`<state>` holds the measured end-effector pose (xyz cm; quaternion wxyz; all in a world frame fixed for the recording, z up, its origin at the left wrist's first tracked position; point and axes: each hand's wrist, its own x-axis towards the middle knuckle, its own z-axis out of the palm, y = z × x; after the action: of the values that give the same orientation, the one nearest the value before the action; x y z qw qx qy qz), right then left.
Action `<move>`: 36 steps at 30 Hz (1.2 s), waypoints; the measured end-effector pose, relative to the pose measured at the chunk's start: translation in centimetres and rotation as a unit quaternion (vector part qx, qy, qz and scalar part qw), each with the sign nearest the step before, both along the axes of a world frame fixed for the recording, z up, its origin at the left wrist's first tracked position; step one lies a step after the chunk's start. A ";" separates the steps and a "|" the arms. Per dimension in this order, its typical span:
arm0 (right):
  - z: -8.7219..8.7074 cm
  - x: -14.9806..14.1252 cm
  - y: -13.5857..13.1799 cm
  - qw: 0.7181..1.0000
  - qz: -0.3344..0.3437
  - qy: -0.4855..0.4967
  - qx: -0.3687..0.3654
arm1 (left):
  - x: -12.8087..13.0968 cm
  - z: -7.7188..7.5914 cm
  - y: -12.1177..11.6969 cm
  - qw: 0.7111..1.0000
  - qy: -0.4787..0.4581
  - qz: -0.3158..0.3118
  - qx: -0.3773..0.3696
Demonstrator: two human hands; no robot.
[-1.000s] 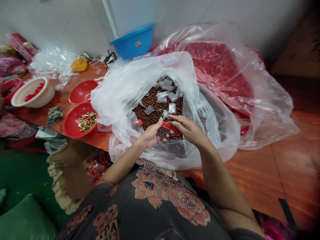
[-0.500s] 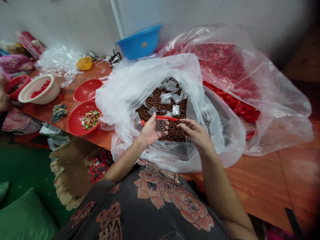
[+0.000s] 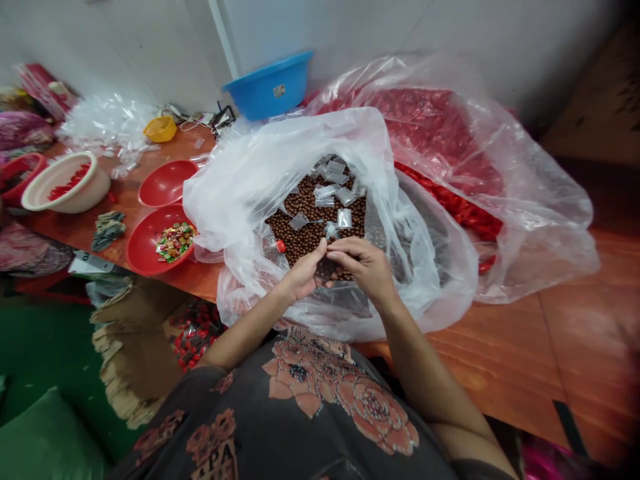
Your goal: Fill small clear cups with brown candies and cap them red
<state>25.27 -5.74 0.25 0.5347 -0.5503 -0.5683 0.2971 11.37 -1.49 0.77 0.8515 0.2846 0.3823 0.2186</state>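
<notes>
Orange-brown wood of the desk point(image 3: 75, 233) runs along the left side, carrying a red plastic basin point(image 3: 20, 175), a cream bowl point(image 3: 35, 197) of something red, a loose heap of clear plastic scraps point(image 3: 107, 120), a yellow scoop point(image 3: 160, 129), an empty red bowl point(image 3: 167, 183) and a second red bowl point(image 3: 140, 250) of bright wrapped sweets point(image 3: 175, 242). Flattened cardboard point(image 3: 135, 353) sits below the desk edge, near a green cushion point(image 3: 45, 433). Further along, a clear plastic sack point(image 3: 225, 200) gapes open on brown beads point(image 3: 310, 233), strewn with small clear bags point(image 3: 325, 192) and a small red cap point(image 3: 281, 246). A blue basin point(image 3: 270, 90) stands behind it against the white wall point(image 3: 350, 40). The clear container with a red top that lay on the left palm a moment ago is now out of sight: the left hand point(image 3: 303, 280) and right hand point(image 3: 363, 263) have closed together over the beads at the sack's mouth, their fingers meeting. Whatever they hold is hidden, so the grip cannot be told. To the right, a second clear sack point(image 3: 540, 233) bulges with red packets point(image 3: 415, 127), and more bare desk point(image 3: 500, 360) stretches beyond.
</notes>
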 end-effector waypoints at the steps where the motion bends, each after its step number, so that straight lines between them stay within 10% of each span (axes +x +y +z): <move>1: -0.2 -0.1 -0.1 1.000 0.008 -0.022 0.019 | 0.0 0.1 0.0 1.000 0.000 0.002 -0.001; 10: -0.3 -0.5 -0.7 0.995 -0.056 -0.062 0.060 | 0.2 0.1 -0.6 0.999 -0.008 0.000 0.044; 14: 0.0 0.7 -0.9 0.990 0.016 -0.129 0.054 | 0.1 0.0 -0.7 0.998 0.003 -0.006 0.067; 25: -2.7 1.3 -2.3 0.993 -0.095 -0.062 0.014 | -0.9 0.7 0.3 0.987 -0.144 0.012 -0.077; 32: -2.4 -2.1 -3.8 0.986 -0.152 0.056 0.033 | 0.1 0.5 -1.1 0.996 -0.074 0.021 0.054; 36: -2.2 -2.0 -3.7 0.987 -0.121 -0.082 0.074 | 0.3 0.1 -1.5 0.996 -0.027 -0.003 0.086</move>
<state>23.29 -9.42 -1.91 0.5577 -0.5963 -0.5597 0.1416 11.68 -3.00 0.86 0.8348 0.3515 0.3380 0.2554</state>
